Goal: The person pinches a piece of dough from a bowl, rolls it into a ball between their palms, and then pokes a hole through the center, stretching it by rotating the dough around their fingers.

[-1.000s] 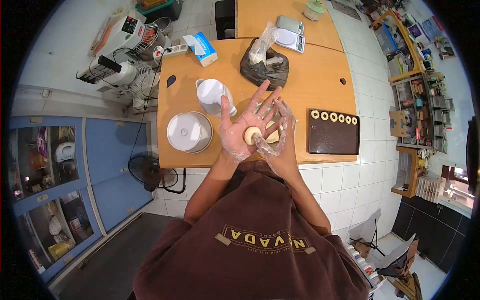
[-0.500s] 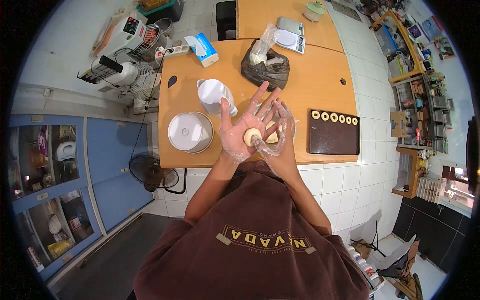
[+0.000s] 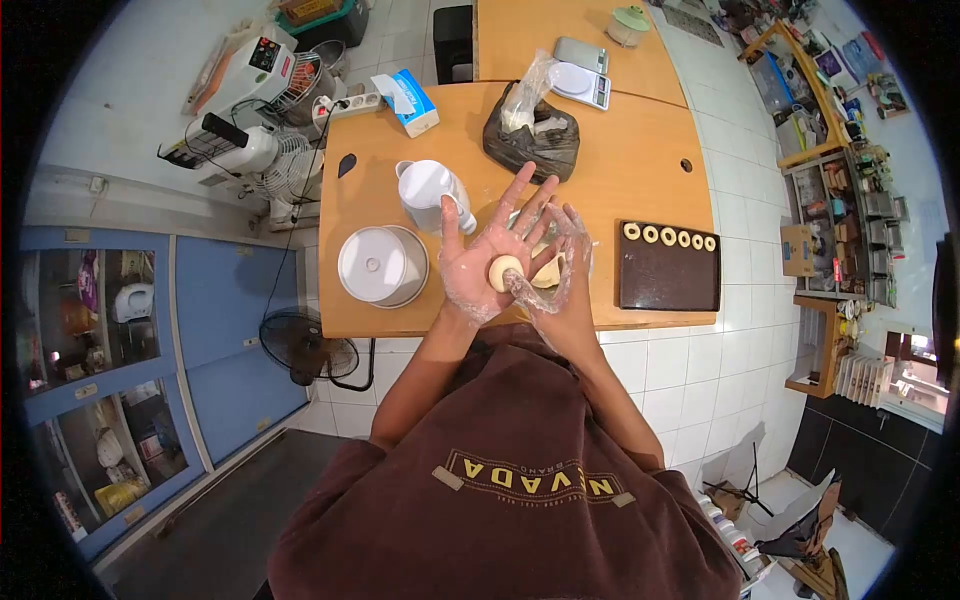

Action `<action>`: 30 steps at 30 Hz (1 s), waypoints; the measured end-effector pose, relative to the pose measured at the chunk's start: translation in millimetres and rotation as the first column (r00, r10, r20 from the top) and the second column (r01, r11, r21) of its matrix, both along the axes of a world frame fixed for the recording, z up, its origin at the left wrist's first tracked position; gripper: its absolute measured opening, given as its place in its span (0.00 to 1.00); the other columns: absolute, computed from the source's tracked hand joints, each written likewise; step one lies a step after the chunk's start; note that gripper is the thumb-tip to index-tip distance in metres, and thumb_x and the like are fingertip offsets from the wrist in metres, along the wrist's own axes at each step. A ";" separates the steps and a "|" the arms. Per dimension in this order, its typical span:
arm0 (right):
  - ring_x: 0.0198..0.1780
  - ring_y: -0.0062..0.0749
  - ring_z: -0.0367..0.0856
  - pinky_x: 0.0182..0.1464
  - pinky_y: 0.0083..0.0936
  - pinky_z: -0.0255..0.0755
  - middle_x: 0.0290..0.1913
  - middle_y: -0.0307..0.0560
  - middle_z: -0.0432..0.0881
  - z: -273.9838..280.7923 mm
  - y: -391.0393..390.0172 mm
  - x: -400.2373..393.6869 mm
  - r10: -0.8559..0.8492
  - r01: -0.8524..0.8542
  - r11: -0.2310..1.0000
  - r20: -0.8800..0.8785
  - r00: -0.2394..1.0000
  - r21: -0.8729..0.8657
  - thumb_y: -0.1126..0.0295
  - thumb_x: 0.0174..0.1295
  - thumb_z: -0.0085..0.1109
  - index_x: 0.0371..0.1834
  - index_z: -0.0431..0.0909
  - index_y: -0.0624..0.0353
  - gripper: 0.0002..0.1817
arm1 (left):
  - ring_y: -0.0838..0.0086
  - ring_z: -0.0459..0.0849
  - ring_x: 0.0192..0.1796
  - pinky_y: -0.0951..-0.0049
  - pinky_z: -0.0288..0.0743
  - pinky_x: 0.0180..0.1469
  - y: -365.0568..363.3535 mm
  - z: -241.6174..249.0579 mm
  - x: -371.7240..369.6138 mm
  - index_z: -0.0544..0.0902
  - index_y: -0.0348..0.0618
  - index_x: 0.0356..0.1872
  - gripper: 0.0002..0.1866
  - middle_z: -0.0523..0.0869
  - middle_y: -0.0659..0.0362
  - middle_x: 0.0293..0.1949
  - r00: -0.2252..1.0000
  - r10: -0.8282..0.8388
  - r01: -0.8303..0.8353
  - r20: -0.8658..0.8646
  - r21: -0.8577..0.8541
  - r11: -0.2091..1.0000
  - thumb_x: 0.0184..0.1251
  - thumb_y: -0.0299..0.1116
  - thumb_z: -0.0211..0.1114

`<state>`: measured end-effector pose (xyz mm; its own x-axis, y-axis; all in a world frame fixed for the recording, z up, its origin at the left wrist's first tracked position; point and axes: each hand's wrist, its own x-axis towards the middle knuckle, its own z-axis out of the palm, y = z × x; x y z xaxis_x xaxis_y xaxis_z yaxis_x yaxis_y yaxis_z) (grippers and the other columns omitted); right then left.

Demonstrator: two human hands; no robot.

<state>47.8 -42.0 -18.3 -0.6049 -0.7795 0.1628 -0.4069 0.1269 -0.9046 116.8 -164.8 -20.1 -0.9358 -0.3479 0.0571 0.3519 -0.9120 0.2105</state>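
Note:
On the upturned palm of my left hand (image 3: 482,262) lies a small round piece of pale dough (image 3: 502,273). That hand is open, its fingers spread. My right hand (image 3: 566,280) presses its thumb into the middle of the dough; its other fingers are stretched out, clear of the dough. A whitish coating covers both hands. Another piece of dough (image 3: 548,272) shows behind my right hand, partly hidden. To the right, a dark baking tray (image 3: 668,278) carries a row of several dough rings (image 3: 668,236) along its far edge.
A white lidded tub (image 3: 378,266) and a white jug (image 3: 428,188) stand left on the wooden table (image 3: 640,150). Farther back are a black plastic bag (image 3: 550,152), a kitchen scale (image 3: 584,82) and a blue tissue box (image 3: 412,105). A black fan (image 3: 300,345) stands beside the table.
My right hand's fingers have shifted slightly, so more of the dough behind it shows. The thumb stays on the dough in my left palm. The camera view has shifted very slightly.

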 end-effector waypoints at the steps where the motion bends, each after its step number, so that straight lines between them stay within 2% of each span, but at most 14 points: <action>1: 0.86 0.56 0.49 0.84 0.51 0.47 0.85 0.62 0.51 -1.1 0.3 1.1 -0.001 0.001 1.000 0.004 1.000 -0.006 0.69 0.61 0.77 0.84 0.55 0.59 0.51 | 0.62 0.57 0.84 0.53 0.57 0.84 -0.3 -1.1 0.2 0.50 0.57 0.88 0.59 0.50 0.53 0.87 1.000 -0.005 0.005 -0.002 0.002 1.000 0.66 0.86 0.42; 4: 0.86 0.56 0.49 0.84 0.50 0.47 0.86 0.62 0.50 -4.6 1.9 0.7 0.013 -0.012 1.000 0.012 1.000 -0.015 0.69 0.61 0.77 0.84 0.55 0.58 0.50 | 0.62 0.57 0.84 0.53 0.57 0.84 -0.1 -0.5 1.0 0.49 0.57 0.88 0.59 0.50 0.54 0.87 1.000 -0.014 0.014 -0.019 0.019 1.000 0.66 0.86 0.41; 7: 0.87 0.55 0.47 0.84 0.50 0.47 0.86 0.62 0.48 -3.8 0.7 1.2 0.025 -0.024 0.999 0.024 0.999 -0.037 0.69 0.61 0.77 0.84 0.54 0.57 0.51 | 0.57 0.55 0.84 0.46 0.60 0.83 2.3 -2.5 0.2 0.48 0.56 0.88 0.58 0.46 0.48 0.87 0.997 0.001 0.005 -0.082 0.074 0.997 0.68 0.86 0.39; 10: 0.87 0.55 0.47 0.84 0.51 0.46 0.86 0.61 0.47 2.1 -1.1 2.0 0.020 -0.019 0.998 0.020 1.000 -0.056 0.69 0.61 0.77 0.85 0.53 0.57 0.51 | 0.58 0.56 0.84 0.46 0.60 0.83 5.5 1.1 0.1 0.48 0.56 0.88 0.58 0.46 0.48 0.87 0.996 -0.011 0.020 -0.088 0.101 0.995 0.67 0.86 0.39; 13: 0.87 0.55 0.46 0.84 0.53 0.46 0.86 0.60 0.47 -1.1 0.7 1.1 0.015 -0.014 0.999 0.027 1.000 -0.043 0.70 0.61 0.76 0.85 0.53 0.56 0.52 | 0.62 0.56 0.84 0.51 0.54 0.85 4.1 0.8 -0.1 0.49 0.55 0.88 0.60 0.49 0.54 0.87 0.998 -0.014 0.020 -0.069 0.076 0.997 0.65 0.87 0.41; 17: 0.87 0.55 0.46 0.85 0.53 0.45 0.86 0.59 0.47 -0.5 1.9 3.5 0.026 -0.020 0.998 0.119 0.993 -0.052 0.71 0.61 0.76 0.85 0.53 0.56 0.51 | 0.62 0.56 0.84 0.52 0.50 0.85 2.8 3.6 0.0 0.49 0.56 0.88 0.60 0.49 0.54 0.87 1.000 0.016 -0.016 -0.005 -0.004 1.000 0.64 0.88 0.40; 19: 0.87 0.54 0.46 0.85 0.52 0.45 0.86 0.59 0.48 0.4 1.8 2.5 0.039 -0.036 0.998 0.069 0.997 -0.044 0.70 0.62 0.76 0.85 0.53 0.56 0.51 | 0.62 0.56 0.84 0.53 0.49 0.85 2.4 3.6 -0.1 0.50 0.56 0.88 0.61 0.49 0.54 0.87 1.000 0.027 -0.027 0.014 -0.028 0.999 0.64 0.88 0.40; 20: 0.87 0.54 0.47 0.85 0.52 0.44 0.86 0.59 0.49 0.7 1.7 1.5 0.043 -0.041 0.998 0.044 0.998 -0.038 0.70 0.62 0.76 0.85 0.54 0.56 0.51 | 0.63 0.56 0.84 0.53 0.49 0.85 2.8 4.7 -0.3 0.50 0.57 0.88 0.61 0.49 0.54 0.87 0.999 0.028 -0.027 0.016 -0.038 0.999 0.64 0.88 0.40; 23: 0.87 0.53 0.47 0.84 0.50 0.44 0.85 0.59 0.51 -11.3 -0.7 0.1 0.057 -0.040 0.992 0.149 0.987 -0.119 0.69 0.62 0.77 0.85 0.54 0.58 0.50 | 0.63 0.55 0.84 0.53 0.49 0.85 3.2 7.6 -0.2 0.50 0.57 0.88 0.61 0.49 0.55 0.88 0.999 0.033 -0.032 0.018 -0.056 0.998 0.64 0.89 0.40; 26: 0.87 0.55 0.47 0.85 0.50 0.44 0.86 0.60 0.51 -7.3 -1.9 -0.4 0.031 -0.026 0.997 0.064 0.997 -0.078 0.68 0.62 0.76 0.84 0.55 0.59 0.50 | 0.63 0.56 0.83 0.52 0.49 0.85 2.7 6.5 0.7 0.50 0.57 0.88 0.61 0.49 0.55 0.88 0.999 0.038 -0.038 0.020 -0.044 0.998 0.64 0.88 0.40; 30: 0.87 0.56 0.47 0.85 0.51 0.44 0.86 0.59 0.52 -9.5 -2.3 2.4 0.021 -0.018 0.998 0.049 0.999 -0.055 0.68 0.62 0.76 0.84 0.55 0.59 0.50 | 0.63 0.56 0.83 0.52 0.51 0.84 0.8 0.8 2.1 0.50 0.57 0.88 0.60 0.50 0.54 0.87 0.999 0.034 -0.033 0.022 -0.033 0.999 0.64 0.88 0.41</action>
